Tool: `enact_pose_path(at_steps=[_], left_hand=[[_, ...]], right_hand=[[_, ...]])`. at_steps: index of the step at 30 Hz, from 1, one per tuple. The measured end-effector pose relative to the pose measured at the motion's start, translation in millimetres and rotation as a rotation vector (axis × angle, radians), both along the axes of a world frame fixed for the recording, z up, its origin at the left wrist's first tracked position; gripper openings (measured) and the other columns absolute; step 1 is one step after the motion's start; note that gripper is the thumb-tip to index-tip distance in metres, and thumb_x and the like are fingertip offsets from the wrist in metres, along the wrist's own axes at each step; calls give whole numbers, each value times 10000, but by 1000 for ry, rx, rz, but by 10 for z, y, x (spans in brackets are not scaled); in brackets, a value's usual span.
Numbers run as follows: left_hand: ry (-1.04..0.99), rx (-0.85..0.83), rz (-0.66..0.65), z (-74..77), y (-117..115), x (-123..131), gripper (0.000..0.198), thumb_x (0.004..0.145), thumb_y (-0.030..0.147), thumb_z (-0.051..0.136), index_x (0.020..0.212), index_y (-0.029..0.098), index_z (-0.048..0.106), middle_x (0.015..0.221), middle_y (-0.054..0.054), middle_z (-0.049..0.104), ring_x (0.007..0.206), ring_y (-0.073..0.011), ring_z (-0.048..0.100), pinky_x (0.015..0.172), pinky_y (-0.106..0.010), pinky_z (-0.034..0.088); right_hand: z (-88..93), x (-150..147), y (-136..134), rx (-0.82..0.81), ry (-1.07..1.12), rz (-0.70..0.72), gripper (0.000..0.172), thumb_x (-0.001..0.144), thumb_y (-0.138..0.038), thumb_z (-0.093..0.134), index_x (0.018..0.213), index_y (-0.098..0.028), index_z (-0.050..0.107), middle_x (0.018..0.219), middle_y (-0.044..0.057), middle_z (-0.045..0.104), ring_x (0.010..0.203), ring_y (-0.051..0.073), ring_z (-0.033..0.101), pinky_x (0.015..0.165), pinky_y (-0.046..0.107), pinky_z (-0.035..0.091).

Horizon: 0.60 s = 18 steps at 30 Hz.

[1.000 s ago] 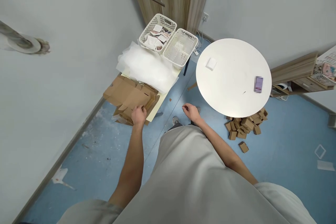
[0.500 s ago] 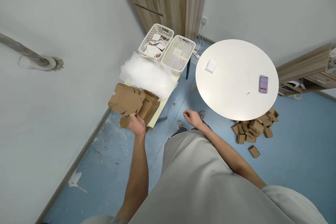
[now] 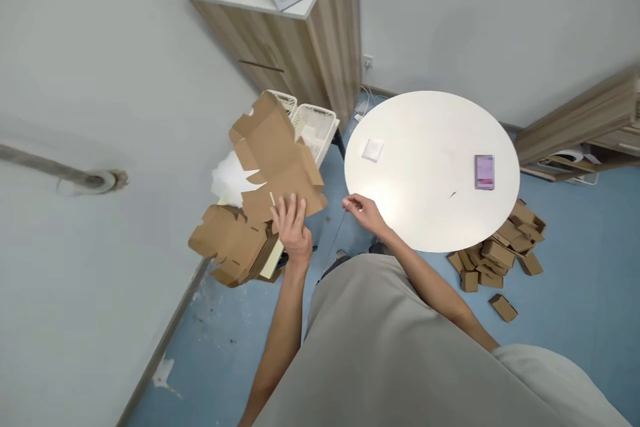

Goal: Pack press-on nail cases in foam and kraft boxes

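Observation:
An unfolded cardboard box blank (image 3: 277, 147) is lifted in my left hand (image 3: 294, 230), whose fingers lie over its near edge with the thumb out of sight behind it. Part of the white sheets (image 3: 233, 179) and the baskets is covered by the blank. More flat cardboard blanks (image 3: 230, 240) lie stacked on the near end of the narrow side table (image 3: 273, 260). My right hand (image 3: 367, 212) hovers at the left edge of the round white table (image 3: 430, 213), fingers curled together, and nothing shows in them.
On the round table lie a small white packet (image 3: 373, 150) and a purple box (image 3: 485, 172). Folded cardboard boxes (image 3: 500, 253) are heaped on the floor at right. White plastic baskets (image 3: 327, 119) stand before a wooden cabinet (image 3: 280, 47).
My left hand has raised one cardboard blank from the stack and carried it right, in front of the baskets. My right hand stays raised near the round table. The view has shifted.

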<state>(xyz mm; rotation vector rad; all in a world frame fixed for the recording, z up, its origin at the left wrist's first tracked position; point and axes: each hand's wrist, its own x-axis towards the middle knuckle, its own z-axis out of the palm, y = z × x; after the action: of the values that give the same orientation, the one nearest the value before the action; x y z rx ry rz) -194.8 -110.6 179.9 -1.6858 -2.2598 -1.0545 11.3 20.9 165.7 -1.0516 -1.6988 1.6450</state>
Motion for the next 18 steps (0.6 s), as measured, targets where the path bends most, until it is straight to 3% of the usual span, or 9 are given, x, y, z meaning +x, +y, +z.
enact_pose_path(at_steps=[4,7,11,18], left_hand=[[39,-212,-228,-91,633,634,818,957,20,368,1698,318,547,1724,-51,554,1754,-268,194,1433,-699,101],[93,-411,-408,-181,1012,1012,909,924,2,412,1762,354,436,1773,-35,472,1761,-293,132,1419,-749,35],[148,-566,-669,-441,1413,1422,962,903,-26,439,1778,371,390,1806,-42,410,1762,-299,137,1408,-764,-9],[214,-819,-964,-1163,1786,1945,823,952,-34,410,1684,310,560,1800,-78,440,1741,-321,267,1409,-751,98]], right_hand=[[224,704,377,-48,83,-231,647,1074,-785,452,1297,-235,707,1175,120,805,1024,248,778,954,406,616],[161,1245,511,-51,23,-406,691,985,-776,635,1427,-244,642,1241,132,793,1060,269,782,933,414,634],[-236,1811,553,-118,-78,-646,603,916,-668,763,1312,-224,666,1186,130,806,1008,272,787,921,420,645],[-1092,2324,368,-358,-160,-822,416,972,-579,643,1119,-192,682,1101,149,822,974,277,807,926,424,645]])
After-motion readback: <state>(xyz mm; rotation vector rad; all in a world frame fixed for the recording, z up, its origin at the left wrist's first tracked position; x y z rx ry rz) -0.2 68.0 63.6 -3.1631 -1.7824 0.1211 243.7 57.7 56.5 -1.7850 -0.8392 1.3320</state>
